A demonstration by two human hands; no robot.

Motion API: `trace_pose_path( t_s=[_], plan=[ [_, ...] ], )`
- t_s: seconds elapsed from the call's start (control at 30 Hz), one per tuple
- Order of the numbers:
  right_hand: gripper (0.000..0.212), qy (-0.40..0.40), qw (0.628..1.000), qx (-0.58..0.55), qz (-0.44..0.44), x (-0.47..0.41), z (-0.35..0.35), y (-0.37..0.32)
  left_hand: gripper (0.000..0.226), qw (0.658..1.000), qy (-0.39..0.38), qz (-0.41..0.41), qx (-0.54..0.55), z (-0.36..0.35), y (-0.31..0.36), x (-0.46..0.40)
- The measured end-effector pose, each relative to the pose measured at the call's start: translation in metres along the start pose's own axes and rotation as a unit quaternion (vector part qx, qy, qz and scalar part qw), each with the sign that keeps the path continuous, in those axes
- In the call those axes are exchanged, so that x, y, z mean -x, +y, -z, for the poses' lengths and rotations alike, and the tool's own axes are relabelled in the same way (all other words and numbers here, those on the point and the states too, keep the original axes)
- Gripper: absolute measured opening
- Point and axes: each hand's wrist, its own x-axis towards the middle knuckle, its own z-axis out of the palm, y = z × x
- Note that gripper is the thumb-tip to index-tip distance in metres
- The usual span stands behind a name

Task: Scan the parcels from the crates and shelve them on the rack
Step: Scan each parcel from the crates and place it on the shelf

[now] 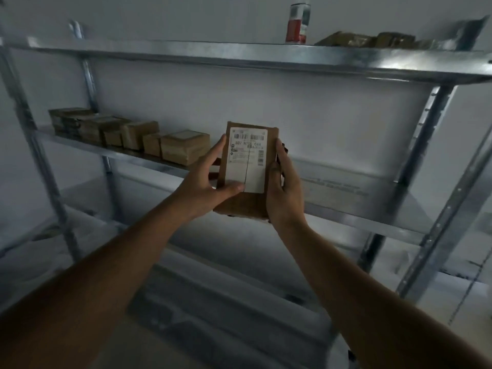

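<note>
A brown box (249,201) with a white label stands tall, in front of the rack (346,217); more boxes (133,137) sit in a row there.

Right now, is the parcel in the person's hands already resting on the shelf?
No: the parcel is held up in front of the rack's middle shelf, gripped by the left hand and right hand.

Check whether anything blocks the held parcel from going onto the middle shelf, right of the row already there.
Nothing visible does. Both hands, left hand and right hand, hold the parcel before bare middle shelf; the parcel row sits to its left.
</note>
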Motion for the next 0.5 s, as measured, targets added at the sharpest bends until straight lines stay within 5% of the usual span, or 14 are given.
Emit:
trace_pose_path(
  t_s=[0.5],
  plan=[
    [0.049, 0.012, 0.998, 0.011, -0.053, -0.16, -0.141, 0.078, 0.105, 0.999, 0.008, 0.037, 0.027, 0.042, -0.138, -0.158]
  ],
)
